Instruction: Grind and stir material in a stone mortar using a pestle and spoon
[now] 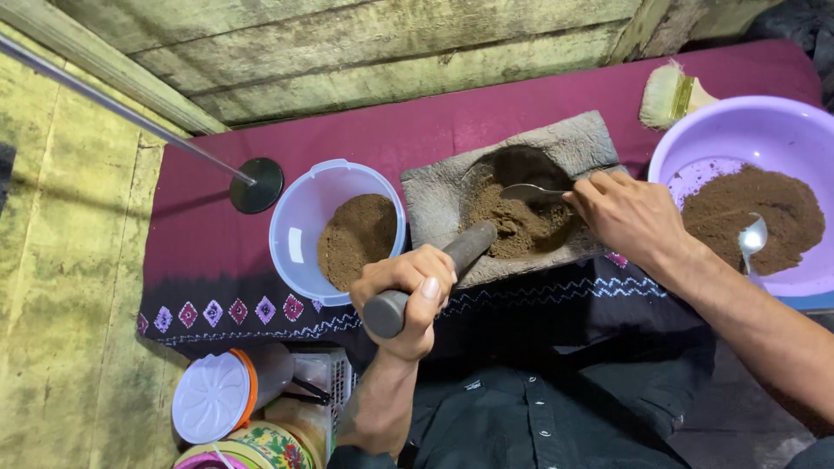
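Head view looked down at a stone mortar (521, 195) on a maroon cloth (217, 226). The left hand (404, 300) gripped a dark pestle (434, 274), its long axis running from seven to one o'clock, tip in brown powder (521, 227). The right hand (630, 217) pinched a spoon (532, 193) pointing toward nine o'clock. Powder already sat in the white tub (334, 230); more remained in the purple basin (756, 139) at three o'clock.

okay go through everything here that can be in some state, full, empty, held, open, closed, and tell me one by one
left hand: closed around the pestle
pestle: held, tip down in the mortar
right hand: gripping a spoon
spoon: bowl in the powder
stone mortar: holds brown powder
white tub: open, partly filled with powder
purple basin: open, powder heap, second spoon resting in it
jar: lid on
brush: lying unused
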